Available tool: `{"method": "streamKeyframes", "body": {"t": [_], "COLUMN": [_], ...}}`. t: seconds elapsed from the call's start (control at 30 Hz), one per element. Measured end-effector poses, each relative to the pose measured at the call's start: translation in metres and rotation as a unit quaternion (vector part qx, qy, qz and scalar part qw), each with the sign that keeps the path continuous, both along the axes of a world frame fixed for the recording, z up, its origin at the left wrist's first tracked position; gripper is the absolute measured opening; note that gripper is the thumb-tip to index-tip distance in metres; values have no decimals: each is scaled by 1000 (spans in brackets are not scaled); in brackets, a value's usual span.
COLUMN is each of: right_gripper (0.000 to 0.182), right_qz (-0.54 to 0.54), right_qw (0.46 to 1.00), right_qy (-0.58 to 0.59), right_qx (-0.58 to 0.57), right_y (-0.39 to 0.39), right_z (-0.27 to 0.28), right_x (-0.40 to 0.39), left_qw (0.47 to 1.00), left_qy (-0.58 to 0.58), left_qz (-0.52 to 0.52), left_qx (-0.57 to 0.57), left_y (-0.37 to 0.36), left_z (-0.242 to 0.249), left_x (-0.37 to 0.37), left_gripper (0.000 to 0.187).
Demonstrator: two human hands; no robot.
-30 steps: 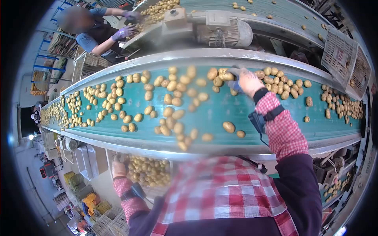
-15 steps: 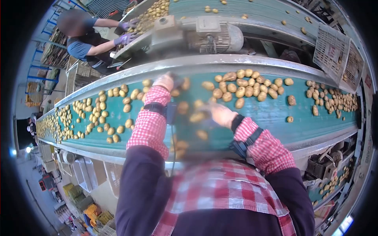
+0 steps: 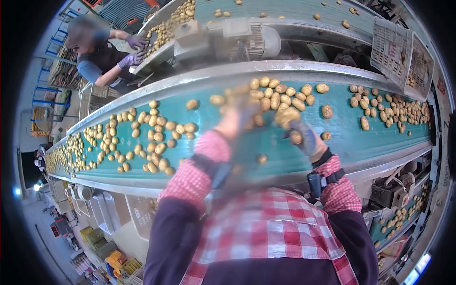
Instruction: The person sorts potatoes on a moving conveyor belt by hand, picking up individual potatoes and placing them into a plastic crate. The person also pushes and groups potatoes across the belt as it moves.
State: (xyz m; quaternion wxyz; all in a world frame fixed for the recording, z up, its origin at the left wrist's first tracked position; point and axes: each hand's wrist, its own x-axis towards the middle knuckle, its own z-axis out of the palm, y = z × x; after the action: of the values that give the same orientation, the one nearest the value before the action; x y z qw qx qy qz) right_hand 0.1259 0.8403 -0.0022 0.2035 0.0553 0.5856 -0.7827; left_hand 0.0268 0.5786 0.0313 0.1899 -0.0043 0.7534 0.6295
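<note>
A green conveyor belt (image 3: 361, 142) carries many small yellow potatoes (image 3: 285, 97) across my view. My right hand (image 3: 306, 137), in a grey-blue glove, is raised over the belt's middle and grips a potato (image 3: 287, 116) at its fingertips. A second potato (image 3: 295, 137) shows against its palm. My left hand (image 3: 237, 116) is a blur just to the left, over the same stretch of belt. Whether it holds anything cannot be made out. Both sleeves are red-checked with black wrist straps.
A co-worker in purple gloves (image 3: 129, 59) handles potatoes at a second belt (image 3: 285, 12) at the back left. A grey motor (image 3: 237, 38) sits between the belts. Plastic crates (image 3: 401, 50) stand at the back right. More potatoes lie lower right (image 3: 399, 221).
My left hand came up from the bin below the belt, reached across, then pulled back to the middle. My right hand drew back from the far potato cluster and now holds a potato.
</note>
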Motion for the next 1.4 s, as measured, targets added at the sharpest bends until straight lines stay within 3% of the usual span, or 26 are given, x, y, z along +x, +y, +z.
{"method": "streamKeyframes", "body": {"t": [0.1, 0.13, 0.2, 0.23, 0.3, 0.33, 0.37, 0.4, 0.43, 0.5, 0.53, 0.57, 0.63, 0.7, 0.8, 0.83, 0.9, 1.0, 1.03, 1.07, 1.1, 1.17, 1.23, 1.27, 1.33, 1.4], "right_gripper": [38, 38, 41, 43, 47, 43, 40, 39, 41, 36, 35, 33, 33, 36, 37, 39, 45, 50, 51, 52, 53, 56, 57, 58, 58, 60], "right_qz": [-33, -43, -24, 21, 336, 322, 298, 268, 199, 191, 123, 53, -48, -34, 0, -1, -4, 0, 6, 29, 35, 45, 51, 52, 59, 69], "right_qw": [993, 996, 990, 981, 870, 865, 852, 831, 847, 744, 761, 774, 848, 862, 847, 817, 813, 801, 794, 773, 774, 776, 800, 812, 942, 990], "right_qy": [51, -50, -65, -91, 18, -79, -177, -268, -325, -277, -249, -219, -71, 25, 152, 292, 287, 265, 250, 230, 231, 235, 226, 216, 95, -23], "right_qx": [97, 55, 125, 168, 360, 376, 392, 407, 370, 578, 586, 592, 523, 506, 509, 497, 506, 537, 553, 591, 588, 583, 553, 540, 316, 118], "right_y": [86, 113, 159, 188, 298, 310, 323, 335, 369, 376, 353, 326, 320, 290, 234, 215, 174, 154, 153, 154, 156, 160, 166, 170, 177, 188], "right_z": [18, 52, 81, 87, 70, 76, 81, 87, 63, 54, 67, 84, 47, 33, 18, 10, 3, -3, -4, -11, -18, -24, -30, -32, -46, -44], "right_x": [31, 45, 84, 107, 175, 200, 225, 250, 289, 304, 287, 260, 231, 167, 64, 33, -13, -38, -38, -37, -36, -35, -42, -41, -43, -36], "left_qw": [959, 876, 836, 770, 788, 753, 766, 777, 818, 894, 897, 836, 836, 760, 791, 813, 855, 844, 902, 870, 833, 782, 698, 703, 695, 812], "left_qy": [-182, -368, -338, -384, -42, 133, 70, 6, 90, 159, 208, 274, 183, 234, 207, 215, 227, 298, 214, 262, 240, 131, -80, -54, 48, 148], "left_qz": [-99, -117, -345, -404, -565, -615, -610, -602, -558, -401, -264, -268, -94, -82, -66, -55, -34, 163, 303, 365, 333, 506, 331, 315, 313, 320], "left_qx": [192, 287, 260, 312, 241, 193, 189, 184, 104, -122, -287, -393, -509, -601, -572, -537, -465, -415, -220, -202, -372, -338, -630, -636, -645, -465], "left_y": [117, 156, 209, 229, 241, 245, 247, 247, 230, 184, 168, 139, 95, 42, 38, 36, 27, -20, -52, -90, -68, -125, -162, -157, -109, -43], "left_z": [16, -7, -7, -12, 1, 6, -1, -9, -9, 52, 34, 27, 28, -32, -37, -33, -25, -9, -24, -36, 3, -13, -39, -43, -43, -34], "left_x": [55, 69, 117, 139, 157, 160, 148, 123, 90, 24, -5, -40, -77, -83, -59, -47, -12, 60, 86, 126, 140, 242, 315, 318, 296, 235], "left_gripper": [34, 43, 47, 48, 46, 45, 45, 47, 42, 36, 36, 32, 29, 31, 35, 37, 40, 47, 48, 48, 50, 50, 47, 47, 45, 37]}}
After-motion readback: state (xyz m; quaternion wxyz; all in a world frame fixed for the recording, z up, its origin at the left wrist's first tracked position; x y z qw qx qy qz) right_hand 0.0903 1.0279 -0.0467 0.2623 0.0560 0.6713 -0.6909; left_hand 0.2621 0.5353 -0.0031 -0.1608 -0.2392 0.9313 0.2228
